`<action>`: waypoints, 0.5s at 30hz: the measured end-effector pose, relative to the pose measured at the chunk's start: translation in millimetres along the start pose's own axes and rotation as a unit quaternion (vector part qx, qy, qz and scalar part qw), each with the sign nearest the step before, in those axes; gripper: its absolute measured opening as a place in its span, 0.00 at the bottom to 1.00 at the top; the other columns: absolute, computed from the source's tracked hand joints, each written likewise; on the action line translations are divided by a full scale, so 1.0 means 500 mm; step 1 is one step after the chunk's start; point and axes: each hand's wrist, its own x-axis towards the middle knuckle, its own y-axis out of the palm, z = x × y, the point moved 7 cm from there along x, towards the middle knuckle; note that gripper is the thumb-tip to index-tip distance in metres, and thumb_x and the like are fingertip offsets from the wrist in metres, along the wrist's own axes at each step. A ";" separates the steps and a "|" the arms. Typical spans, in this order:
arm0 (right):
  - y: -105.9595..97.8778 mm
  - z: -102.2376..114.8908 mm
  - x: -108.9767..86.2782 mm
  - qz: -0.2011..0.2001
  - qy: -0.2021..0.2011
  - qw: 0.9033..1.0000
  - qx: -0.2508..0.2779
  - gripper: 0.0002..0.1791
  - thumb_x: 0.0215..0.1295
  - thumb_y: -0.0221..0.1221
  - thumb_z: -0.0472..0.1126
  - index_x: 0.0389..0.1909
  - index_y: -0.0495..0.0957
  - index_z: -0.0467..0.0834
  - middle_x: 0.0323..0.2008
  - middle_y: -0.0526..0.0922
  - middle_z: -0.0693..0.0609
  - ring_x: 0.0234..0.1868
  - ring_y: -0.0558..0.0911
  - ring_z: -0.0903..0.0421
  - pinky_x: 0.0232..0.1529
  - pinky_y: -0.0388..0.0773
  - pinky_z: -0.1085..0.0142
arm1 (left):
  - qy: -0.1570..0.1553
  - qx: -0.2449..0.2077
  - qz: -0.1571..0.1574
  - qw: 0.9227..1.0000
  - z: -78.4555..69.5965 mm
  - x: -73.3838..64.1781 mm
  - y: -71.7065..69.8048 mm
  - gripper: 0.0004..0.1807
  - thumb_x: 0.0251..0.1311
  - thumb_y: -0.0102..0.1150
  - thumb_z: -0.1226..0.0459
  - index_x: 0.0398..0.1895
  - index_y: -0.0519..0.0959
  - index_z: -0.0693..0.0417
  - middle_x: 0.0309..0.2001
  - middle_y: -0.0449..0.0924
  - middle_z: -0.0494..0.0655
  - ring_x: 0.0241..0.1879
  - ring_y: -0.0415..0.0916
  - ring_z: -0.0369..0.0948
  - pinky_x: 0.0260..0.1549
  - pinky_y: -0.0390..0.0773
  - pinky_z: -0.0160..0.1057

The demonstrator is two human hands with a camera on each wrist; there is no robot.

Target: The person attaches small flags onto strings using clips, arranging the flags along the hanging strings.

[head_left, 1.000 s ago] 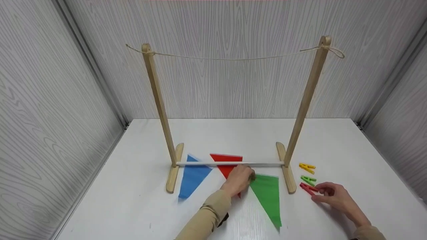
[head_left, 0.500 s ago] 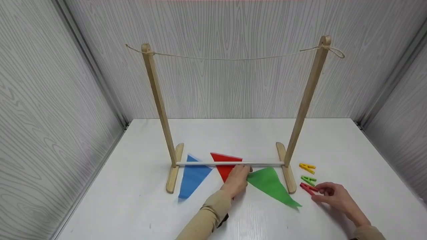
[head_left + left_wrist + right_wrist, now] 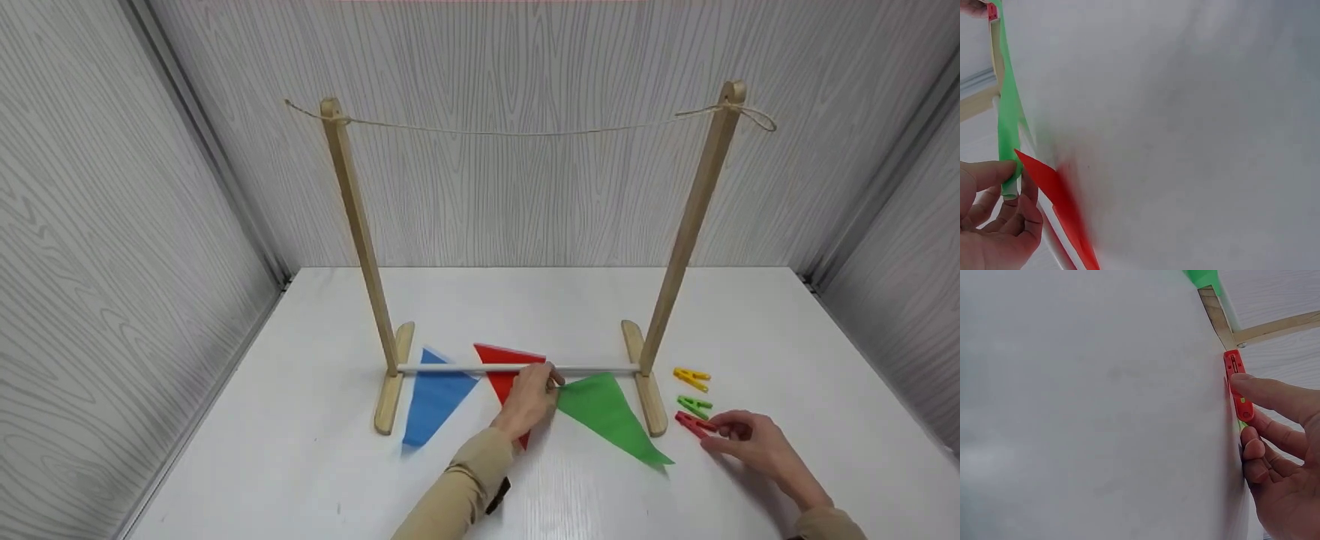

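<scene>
My left hand [image 3: 531,394] pinches one corner of the green flag [image 3: 611,412], a cloth triangle whose narrow end points to the front right. In the left wrist view the thumb and fingers [image 3: 994,174] meet on the cloth. Part of the red flag [image 3: 506,356] is hidden under this hand, and the blue flag [image 3: 435,401] lies further left. At the right, my right hand [image 3: 757,446] holds the red clothespin [image 3: 690,422] at its handle end, low at the tabletop. The thumb lies along the clothespin [image 3: 1238,385] in the right wrist view.
A wooden stand has a left post [image 3: 360,232], a right post [image 3: 690,232] and a white crossbar [image 3: 450,367] passing over the red and blue flags. A string [image 3: 517,134] spans the post tops. The green clothespin [image 3: 694,405] and yellow clothespin [image 3: 691,377] lie beyond the red one.
The green flag's narrow end has swung from the front to the right and slightly away. My left hand has shifted a little left with its corner. The right hand stays in place.
</scene>
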 end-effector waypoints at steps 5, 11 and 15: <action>0.000 -0.002 0.001 0.004 0.002 1.000 0.000 0.32 0.60 0.71 0.51 0.55 0.77 0.31 0.34 0.76 0.51 0.37 0.70 0.55 0.31 0.65 0.69 | -0.013 -0.064 -0.036 0.997 0.009 0.010 -0.017 0.06 0.63 0.60 0.71 0.41 0.84 0.57 0.40 0.85 0.50 0.41 0.78 0.40 0.46 0.81 0.36; 0.001 -0.004 0.001 0.007 0.009 1.000 0.011 0.31 0.65 0.66 0.51 0.57 0.75 0.30 0.37 0.77 0.50 0.37 0.70 0.56 0.32 0.66 0.69 | -0.036 -0.149 -0.062 0.986 0.019 0.014 -0.030 0.06 0.59 0.66 0.71 0.38 0.88 0.59 0.36 0.88 0.49 0.34 0.78 0.33 0.39 0.80 0.30; 0.001 -0.001 0.000 0.009 0.008 1.000 0.011 0.33 0.66 0.65 0.54 0.59 0.74 0.30 0.39 0.78 0.49 0.38 0.70 0.56 0.32 0.67 0.69 | -0.049 -0.209 -0.070 0.974 0.027 0.012 -0.032 0.06 0.59 0.67 0.69 0.38 0.88 0.61 0.34 0.89 0.52 0.33 0.78 0.33 0.37 0.80 0.29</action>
